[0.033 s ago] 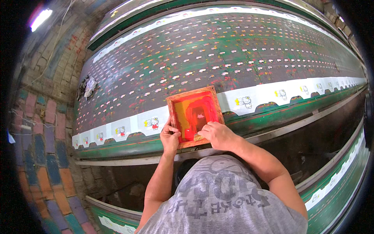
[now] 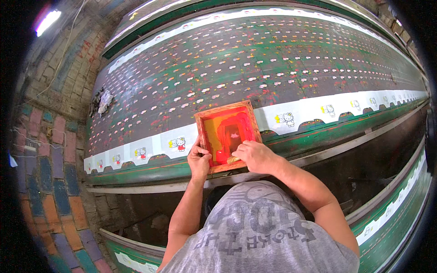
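A wooden screen frame [image 2: 225,109] smeared inside with red and yellow ink lies on a long white strip [image 2: 300,107] printed with repeated cartoon cats, along the near edge of a green printing table. My left hand [image 2: 198,161] is closed on the frame's left side, thumb near the lower corner. My right hand [image 2: 255,157] is closed on a yellowish squeegee [image 2: 233,159] inside the lower right part of the frame. The print beneath the frame is hidden.
The long table [image 2: 205,45] is dotted with small printed patches and paint specks. A crumpled rag [image 2: 105,101] sits at its left end. Behind me runs another green table [image 2: 391,223]. A painted brick floor [image 2: 54,191] lies at left, and a lit tube lamp [image 2: 48,22] shows upper left.
My right hand has shifted very slightly, and more of the squeegee shows below its fingers. My left hand and the frame stay in place.
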A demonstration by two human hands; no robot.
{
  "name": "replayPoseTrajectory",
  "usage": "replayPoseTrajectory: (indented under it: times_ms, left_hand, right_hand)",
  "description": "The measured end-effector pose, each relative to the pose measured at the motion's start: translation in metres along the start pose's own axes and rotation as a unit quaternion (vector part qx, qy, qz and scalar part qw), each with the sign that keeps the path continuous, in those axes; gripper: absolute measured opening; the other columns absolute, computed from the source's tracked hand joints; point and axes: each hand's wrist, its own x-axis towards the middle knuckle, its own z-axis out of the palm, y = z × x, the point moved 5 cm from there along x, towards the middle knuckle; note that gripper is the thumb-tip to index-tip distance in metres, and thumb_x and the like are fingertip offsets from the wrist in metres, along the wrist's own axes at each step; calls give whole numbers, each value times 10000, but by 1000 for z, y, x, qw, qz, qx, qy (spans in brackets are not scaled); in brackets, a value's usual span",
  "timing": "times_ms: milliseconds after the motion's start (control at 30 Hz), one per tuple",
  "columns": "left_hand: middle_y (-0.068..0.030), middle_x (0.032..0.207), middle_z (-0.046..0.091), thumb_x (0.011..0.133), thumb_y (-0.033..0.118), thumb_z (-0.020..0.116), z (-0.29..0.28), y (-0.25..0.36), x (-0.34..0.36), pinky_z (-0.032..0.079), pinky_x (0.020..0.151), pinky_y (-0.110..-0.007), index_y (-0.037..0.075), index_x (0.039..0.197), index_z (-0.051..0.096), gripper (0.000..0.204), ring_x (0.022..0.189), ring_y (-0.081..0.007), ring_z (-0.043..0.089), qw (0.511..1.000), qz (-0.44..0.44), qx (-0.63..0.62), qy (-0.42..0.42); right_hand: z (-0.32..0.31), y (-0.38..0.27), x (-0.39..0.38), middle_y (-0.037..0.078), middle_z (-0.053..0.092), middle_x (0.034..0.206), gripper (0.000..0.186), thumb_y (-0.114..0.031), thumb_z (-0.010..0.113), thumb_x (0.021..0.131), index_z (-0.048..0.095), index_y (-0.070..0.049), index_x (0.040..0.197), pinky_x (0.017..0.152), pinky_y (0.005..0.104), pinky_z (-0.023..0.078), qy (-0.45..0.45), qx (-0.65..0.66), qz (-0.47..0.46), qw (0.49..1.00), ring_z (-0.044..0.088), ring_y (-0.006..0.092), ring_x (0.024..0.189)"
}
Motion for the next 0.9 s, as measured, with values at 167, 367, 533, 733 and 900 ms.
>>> replayPoseTrajectory:
  times_ms: [167,367,533,733,900]
  left_hand:
    - [-257,1741,540,742,-185,659,-3,-11,11,442,1244,-398,33,777,629,223,1556,-282,577,999,24,35,-2]
    - [-262,1729,547,752,-171,672,-3,-17,13,425,1260,-414,46,795,655,222,1558,-300,572,997,59,59,-6]
    - [-256,1718,556,762,-166,698,0,-10,7,410,1271,-419,47,788,664,217,1568,-311,560,992,74,107,0]
    - [-267,1726,540,774,-149,701,-2,-12,9,390,1288,-441,53,784,662,205,1601,-342,522,989,93,113,-4]
    - [-269,1688,579,777,-139,723,1,-5,10,371,1289,-490,83,785,666,229,1542,-383,569,982,108,153,-4]
  right_hand:
    - [-11,46,38,194,781,1157,317,8,630,909,793,16,1180,1095,483,574,25,54,36,998,717,396,1185]
    - [-14,67,59,176,766,1213,429,48,632,894,791,-32,1284,1078,486,575,121,15,71,990,704,381,1198]
    - [-7,30,36,147,754,1227,453,26,652,903,792,-76,1322,1063,479,569,103,-38,61,992,695,366,1162]
    - [2,-14,8,140,747,1283,455,7,675,909,789,-101,1336,1071,465,569,72,-57,53,994,701,359,1182]
    - [0,-25,0,131,741,1313,456,-5,701,927,776,-91,1369,1106,480,560,58,-22,87,994,701,351,1214]
